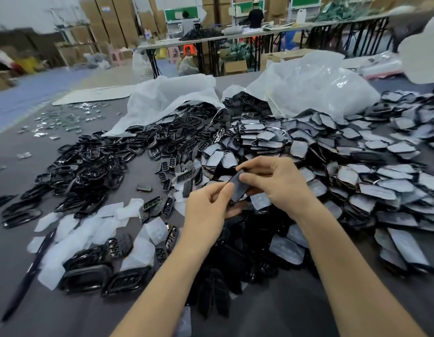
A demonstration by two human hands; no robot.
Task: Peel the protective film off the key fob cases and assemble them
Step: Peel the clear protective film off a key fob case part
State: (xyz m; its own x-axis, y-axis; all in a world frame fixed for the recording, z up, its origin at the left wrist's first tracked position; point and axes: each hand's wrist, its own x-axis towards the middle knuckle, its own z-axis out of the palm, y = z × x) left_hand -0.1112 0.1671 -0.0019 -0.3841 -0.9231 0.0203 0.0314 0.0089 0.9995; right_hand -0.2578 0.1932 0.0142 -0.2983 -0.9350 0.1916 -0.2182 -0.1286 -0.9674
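Our left hand (207,210) pinches the lower edge of a dark key fob case (238,189) between thumb and curled forefinger. Our right hand (279,184) grips its upper end, thumb on the face and fingers curled behind. The case hangs tilted above the middle of the desk (77,317), over a heap of black parts. Film-covered cases (371,176) spread toward the right edge, bare black frames (84,166) toward the left, and peeled film pieces (72,234) lie near the front left corner.

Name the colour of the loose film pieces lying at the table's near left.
Film pieces: translucent white, best seen in the head view.
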